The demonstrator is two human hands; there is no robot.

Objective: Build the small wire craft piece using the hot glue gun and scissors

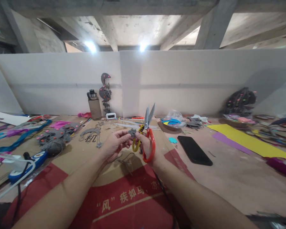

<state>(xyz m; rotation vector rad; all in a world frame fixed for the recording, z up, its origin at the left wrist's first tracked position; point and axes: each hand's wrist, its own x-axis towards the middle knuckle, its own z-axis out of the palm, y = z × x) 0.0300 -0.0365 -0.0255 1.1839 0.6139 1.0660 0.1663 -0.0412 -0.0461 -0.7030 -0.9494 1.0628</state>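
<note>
A small grey flower-shaped piece (132,133) is pinched in the fingertips of my left hand (118,143). My right hand (145,144) grips scissors (146,122) with a red loop and a yellow loop; their blades point up and away, spread apart. The right thumb tip also reaches the edge of the flower piece. Below both hands, thin grey yarn (126,161) trails over the cardboard (105,175). To the left on the cardboard lies a grey crescent (89,131) with a small flower hanging from it by strands.
A black phone (194,150) and a turquoise cutout (173,140) lie right of my hands. Behind stand a bottle (94,106), a small white clock (111,116) and a bowl (173,124). At left are a grey yarn ball (54,146) and a white cable (14,187); yellow sheet (248,140) at right.
</note>
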